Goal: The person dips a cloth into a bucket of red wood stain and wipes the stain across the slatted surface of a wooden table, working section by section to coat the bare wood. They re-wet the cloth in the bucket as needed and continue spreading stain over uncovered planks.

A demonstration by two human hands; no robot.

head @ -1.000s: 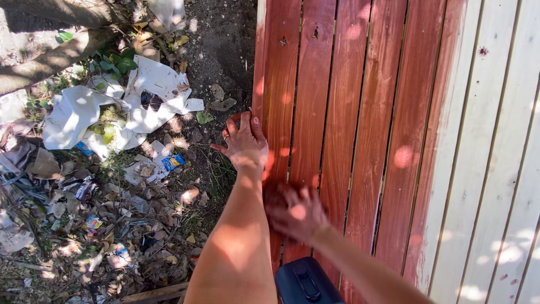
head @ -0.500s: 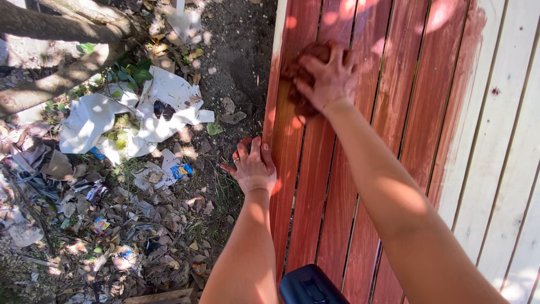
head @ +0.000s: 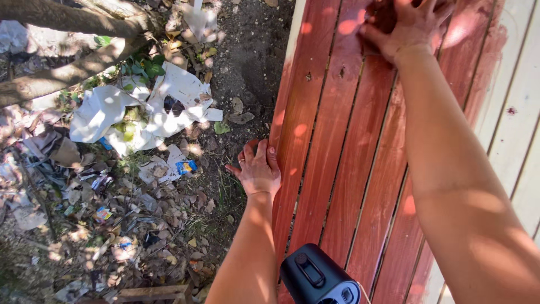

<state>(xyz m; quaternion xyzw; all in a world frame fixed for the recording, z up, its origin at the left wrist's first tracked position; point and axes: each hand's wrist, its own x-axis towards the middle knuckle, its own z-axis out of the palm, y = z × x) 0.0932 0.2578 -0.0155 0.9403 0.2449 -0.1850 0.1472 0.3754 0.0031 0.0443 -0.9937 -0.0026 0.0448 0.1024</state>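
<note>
Outdoors, head view only: dirt ground (head: 253, 62) to my left, littered with dry leaves, scraps of wrapper and a crumpled white sheet (head: 140, 110), with tree roots (head: 67, 73) across the top corner. Dappled sun over everything.

Slatted wooden surface (head: 349, 169) fills the right half. Narrow parallel planks, thin dark gaps between them, a few small knots and nail marks. Grain shows through the colour, so the coat reads as a stain or thin paint, red-brown, with a slight sheen.

Progress, as judged from colour alone: roughly the five planks nearest the edge are coated along their visible length. Bare planks (head: 523, 112) at the far right remain pale cream; the boundary plank is smeared unevenly, red fading into raw wood. So a good part is done and the right-hand planks are left.

Left hand (head: 259, 169): braced on the outer edge of the stained surface, fingers (head: 251, 151) curled over the rim, lightly spread, holding nothing.

Right hand (head: 408, 28): reaching to the top of the frame, palm down, fingers pressed onto a dark bunched wad (head: 387, 14), probably a rag, flat against the red planks. Much of it is hidden under the hand.

Black rounded device (head: 318, 278) with a clip sits at the bottom edge, close to my body.
</note>
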